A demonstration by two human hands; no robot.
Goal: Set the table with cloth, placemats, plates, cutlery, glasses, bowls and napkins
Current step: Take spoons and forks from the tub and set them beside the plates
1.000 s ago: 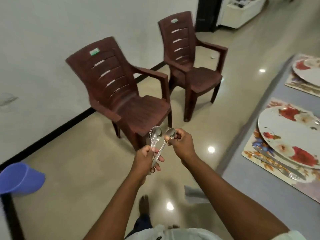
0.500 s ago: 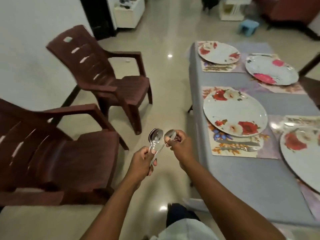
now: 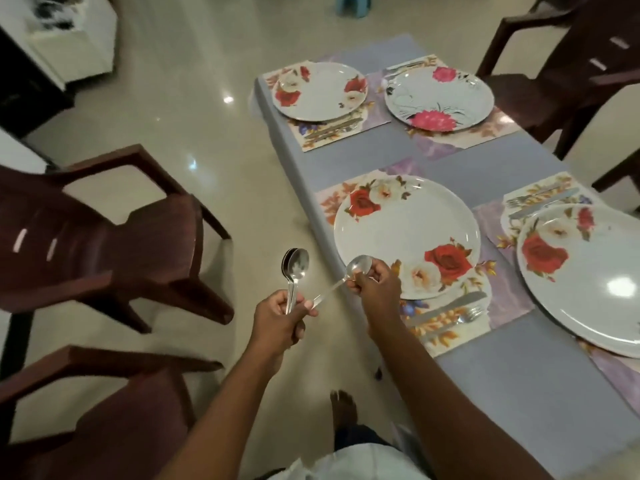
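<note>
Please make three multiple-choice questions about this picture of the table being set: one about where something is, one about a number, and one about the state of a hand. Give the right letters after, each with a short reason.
1. Where do the knife and fork of the nearest place setting lie?
A. On the plate
B. On the placemat beside the plate
C. On a chair

2. How many plates are on the table?
A. Two
B. Three
C. Four

3. What is the right hand doing?
A. Resting flat on the cloth
B. Gripping a single spoon near its bowl
C. Lifting a plate

Answers:
1 B: both lie on the floral placemat, next to the rose plate.
2 C: two near plates and two far ones, the fourth partly cut off at the right edge.
3 B: its fingers close on the single spoon, while the left hand holds a bunch of spoons upright.
</note>
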